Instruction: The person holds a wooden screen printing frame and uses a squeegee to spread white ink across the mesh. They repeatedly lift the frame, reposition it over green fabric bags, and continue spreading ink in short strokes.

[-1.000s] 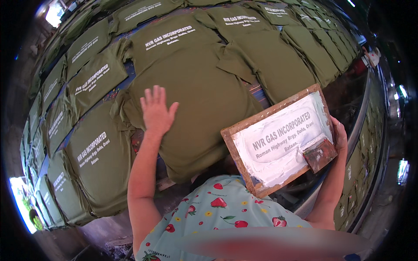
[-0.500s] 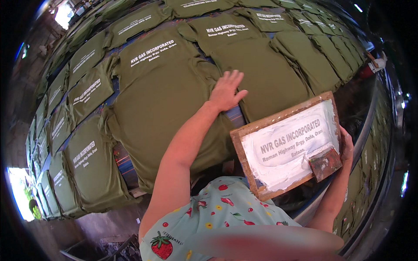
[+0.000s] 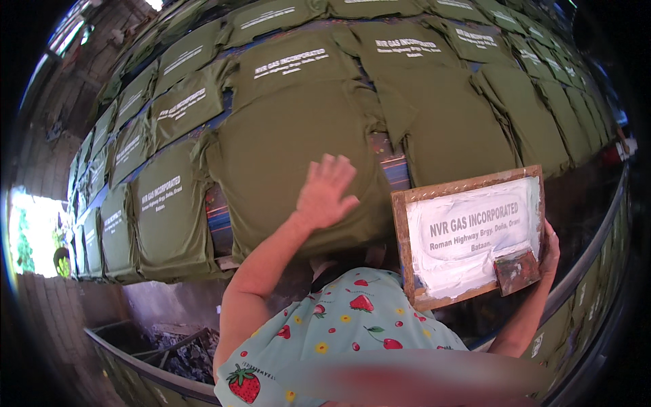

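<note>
My left hand (image 3: 326,192) is spread over the lower part of a plain olive-green T-shirt (image 3: 291,136) laid out in front of me. Whether the palm touches the cloth or hovers just above it I cannot tell. On the right, my right hand (image 3: 550,249) grips the side of a wooden-framed printing screen (image 3: 401,230), held tilted near my body. White ink coats its mesh around grey stencilled lettering. A dark, stained squeegee block (image 3: 517,273) rests at the screen's lower right corner, by my right hand; part of that hand's fingers is hidden behind the frame.
Rows of olive shirts cover the long table, several with white print, like the printed shirt (image 3: 161,203) to the left. A plain shirt (image 3: 454,122) lies to the right. A curved metal rail (image 3: 597,237) runs along the right, and a dark metal frame (image 3: 156,370) stands lower left.
My left hand has moved from the plain shirt's right edge down and left over its lower part. The screen, still in my right hand, appears slightly lower and further right as the view shifts.
</note>
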Motion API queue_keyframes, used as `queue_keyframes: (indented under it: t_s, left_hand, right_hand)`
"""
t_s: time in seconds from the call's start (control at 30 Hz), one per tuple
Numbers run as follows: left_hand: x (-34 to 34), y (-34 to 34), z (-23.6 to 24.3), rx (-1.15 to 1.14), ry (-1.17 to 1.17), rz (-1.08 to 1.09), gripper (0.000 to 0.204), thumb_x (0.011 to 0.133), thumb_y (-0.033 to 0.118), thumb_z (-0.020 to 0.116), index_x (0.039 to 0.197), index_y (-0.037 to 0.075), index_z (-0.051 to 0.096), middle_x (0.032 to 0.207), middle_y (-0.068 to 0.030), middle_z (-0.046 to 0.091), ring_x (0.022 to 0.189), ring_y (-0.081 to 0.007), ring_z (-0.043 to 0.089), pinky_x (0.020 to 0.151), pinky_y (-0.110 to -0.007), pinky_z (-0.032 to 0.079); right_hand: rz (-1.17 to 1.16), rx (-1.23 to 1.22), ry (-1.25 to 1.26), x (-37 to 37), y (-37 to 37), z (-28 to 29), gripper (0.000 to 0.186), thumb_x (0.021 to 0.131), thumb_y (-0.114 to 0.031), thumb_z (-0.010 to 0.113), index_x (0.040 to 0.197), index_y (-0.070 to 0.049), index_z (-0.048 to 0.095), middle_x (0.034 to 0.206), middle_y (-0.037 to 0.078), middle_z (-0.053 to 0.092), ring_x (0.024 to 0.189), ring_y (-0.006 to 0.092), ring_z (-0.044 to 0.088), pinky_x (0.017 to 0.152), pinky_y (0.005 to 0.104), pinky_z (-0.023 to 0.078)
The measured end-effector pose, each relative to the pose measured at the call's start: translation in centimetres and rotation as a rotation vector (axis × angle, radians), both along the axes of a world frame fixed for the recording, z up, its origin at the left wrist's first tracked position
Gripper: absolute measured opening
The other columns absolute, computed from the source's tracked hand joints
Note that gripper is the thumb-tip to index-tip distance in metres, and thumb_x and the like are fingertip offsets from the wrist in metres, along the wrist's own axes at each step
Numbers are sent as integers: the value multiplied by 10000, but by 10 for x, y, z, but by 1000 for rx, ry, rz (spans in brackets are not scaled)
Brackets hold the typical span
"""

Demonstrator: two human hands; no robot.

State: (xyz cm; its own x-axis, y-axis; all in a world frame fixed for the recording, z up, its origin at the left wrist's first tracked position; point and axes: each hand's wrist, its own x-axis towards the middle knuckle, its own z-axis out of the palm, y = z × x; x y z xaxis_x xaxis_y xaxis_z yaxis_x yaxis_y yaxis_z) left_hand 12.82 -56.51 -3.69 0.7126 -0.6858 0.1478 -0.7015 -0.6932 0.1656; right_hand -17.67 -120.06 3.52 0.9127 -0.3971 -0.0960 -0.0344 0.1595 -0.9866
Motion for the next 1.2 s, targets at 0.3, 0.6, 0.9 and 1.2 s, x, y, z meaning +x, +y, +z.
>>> queue_keyframes:
  t_s: [0.3,0.6,0.9,1.2]
  left_hand:
    - [-133,10,43,-723,995,-242,813,1044,214,700,1714,-13,300,1408,-245,702,1317,-386,677,1154,-488,516]
    - [-148,35,69,-939,1404,-301,1117,1048,141,736,1741,-37,-122,1474,-235,626,1282,-266,680,1136,-412,529]
    - [-85,59,71,-1584,1082,273,835,1033,-45,711,1722,-72,241,1424,-168,657,1244,-173,667,1076,-327,561]
    - [-55,173,43,-1443,643,832,673,920,-152,682,1572,-137,515,1418,-183,709,1207,-197,729,1050,-319,582]
  right_hand:
    - [33,-54,-28,5,26,38,890,1059,-582,584,1649,71,449,1678,186,514,1543,328,475,1319,452,291]
    - [88,-251,-12,-8,86,79,742,1173,-487,396,1659,73,422,1708,168,479,1566,315,447,1331,444,272]
    - [-48,-120,-45,124,172,67,658,1196,-410,439,1587,114,513,1589,195,604,1459,298,573,1280,427,380]
    - [141,-16,-42,242,337,1,683,1147,-405,557,1574,127,519,1534,211,638,1395,276,625,1240,412,425]
